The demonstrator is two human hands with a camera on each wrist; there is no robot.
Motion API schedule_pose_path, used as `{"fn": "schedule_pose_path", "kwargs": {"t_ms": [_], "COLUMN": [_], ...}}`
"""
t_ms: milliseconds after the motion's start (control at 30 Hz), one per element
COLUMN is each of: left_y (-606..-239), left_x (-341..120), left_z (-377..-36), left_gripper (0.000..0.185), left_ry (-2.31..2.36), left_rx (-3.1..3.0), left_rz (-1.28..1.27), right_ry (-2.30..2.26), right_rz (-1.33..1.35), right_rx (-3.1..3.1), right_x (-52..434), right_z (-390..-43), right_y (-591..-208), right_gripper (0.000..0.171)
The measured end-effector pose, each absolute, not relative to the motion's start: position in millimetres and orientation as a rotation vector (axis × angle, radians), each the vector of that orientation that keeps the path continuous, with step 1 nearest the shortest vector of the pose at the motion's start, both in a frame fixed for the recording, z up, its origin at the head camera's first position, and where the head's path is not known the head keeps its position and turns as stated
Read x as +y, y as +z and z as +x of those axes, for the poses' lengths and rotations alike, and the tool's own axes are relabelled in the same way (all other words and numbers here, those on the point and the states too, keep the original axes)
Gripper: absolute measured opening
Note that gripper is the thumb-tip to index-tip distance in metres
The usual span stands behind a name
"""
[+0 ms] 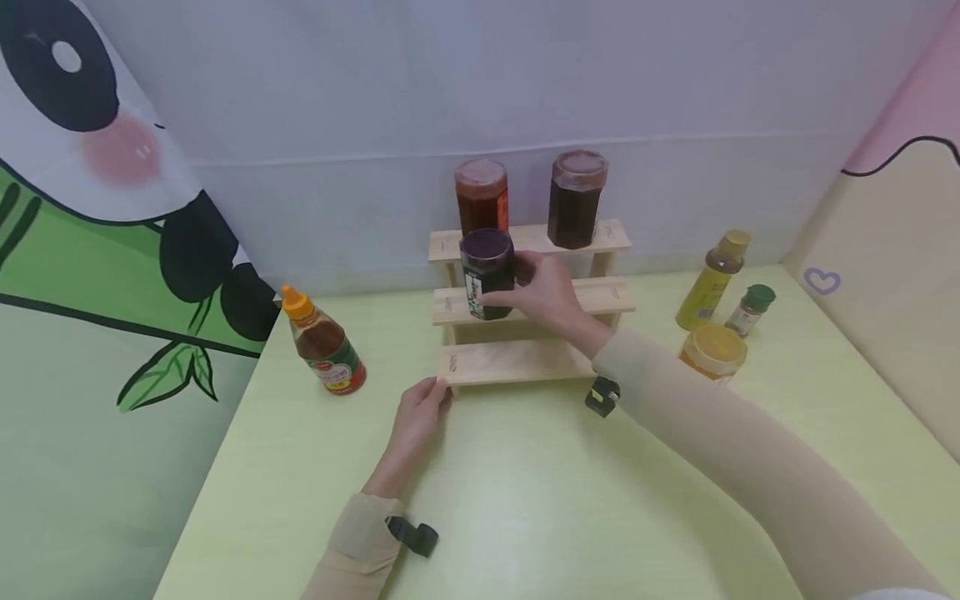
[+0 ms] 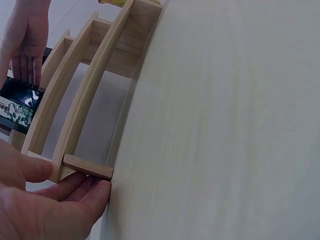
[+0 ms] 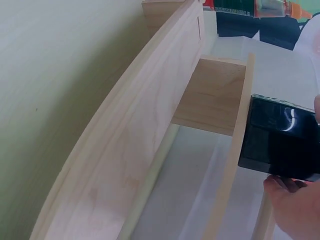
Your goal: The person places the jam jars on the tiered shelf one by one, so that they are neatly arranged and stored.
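The right hand grips a dark jar, fingers curled round its side, and the jar stands on the middle step of the wooden rack. The left hand rests at the rack's lower left corner, fingers straight and touching the wood. On the rack's top step stand a red jar and a brown jar. Left of the rack a sauce bottle stands on the table; right of the rack are a yellow bottle, a small green-capped shaker and a yellow-lidded jar.
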State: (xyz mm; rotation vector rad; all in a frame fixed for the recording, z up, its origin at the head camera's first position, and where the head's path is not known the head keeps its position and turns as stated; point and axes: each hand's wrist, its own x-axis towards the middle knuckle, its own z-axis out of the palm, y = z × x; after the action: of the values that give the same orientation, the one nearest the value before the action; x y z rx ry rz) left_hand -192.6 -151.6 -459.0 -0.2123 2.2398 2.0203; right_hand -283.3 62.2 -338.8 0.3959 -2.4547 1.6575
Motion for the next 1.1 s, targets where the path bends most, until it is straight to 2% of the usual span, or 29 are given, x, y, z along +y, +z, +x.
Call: {"fn": "schedule_pose_path", "kwargs": {"t_ms": [167, 433, 767, 1100], "left_y": [-458.8, -454.5, -454.8, -458.3], "left_x": [-154.3, -154.7, -152.1, -149.3], "left_z": [-191.8, -190.7, -191.4, -190.8], "left_gripper": [0.037, 0.037, 0.037, 0.038], "left_ry": [2.035, 2.024, 2.011, 2.053], "left_rx": [2.235, 2.251, 2.247, 2.217], "left_rz": [-0.221, -0.216, -0.218, -0.212], "right_ry": [1.832, 1.803, 1.691, 1.206], "right_rz": [0.4, 0.4, 0.369, 0.29], "right_rx": [-2.396, -2.48, -2.587, -2.707], "right_x": [69.6, 102.5, 168.2, 220.9], "right_z": [-274.0, -245.8, -205.4, -172.6], "right_y": [-337.0, -341.5, -359.7, -352.5], "right_gripper": [0.07, 0.084, 0.083, 0.09]}}
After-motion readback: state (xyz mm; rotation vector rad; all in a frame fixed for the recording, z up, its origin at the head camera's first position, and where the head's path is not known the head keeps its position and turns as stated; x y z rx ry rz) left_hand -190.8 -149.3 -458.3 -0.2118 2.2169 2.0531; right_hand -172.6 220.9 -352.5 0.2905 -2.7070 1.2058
